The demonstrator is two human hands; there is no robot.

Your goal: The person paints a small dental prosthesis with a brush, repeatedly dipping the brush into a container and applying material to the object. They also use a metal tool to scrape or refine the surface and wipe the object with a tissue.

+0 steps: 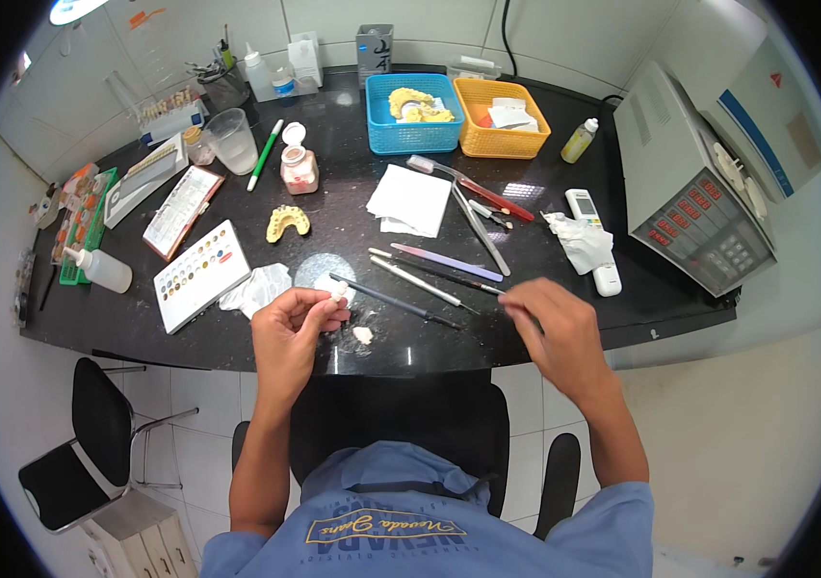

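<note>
My left hand (287,332) is closed in a pinch near the front edge of the desk, on a small white tooth-like piece (339,292). Just beside it, a loose white lump (362,334) lies on the black surface. My right hand (557,332) is at the right, its thumb and fingers closed at the near end of a thin dark brush (449,276). Between the hands lie a dark grey rod-shaped tool (396,302), a silvery-white handled tool (420,280) and a purple file-like stick (449,262).
Behind the tools lie white paper sheets (408,200) and a red-handled toothbrush (487,193). A yellow dental cast (287,223), an open jar (299,169) and a shade palette (200,276) are left. Blue (414,142) and orange baskets (504,144) stand behind; a control-panel machine (694,217) is right.
</note>
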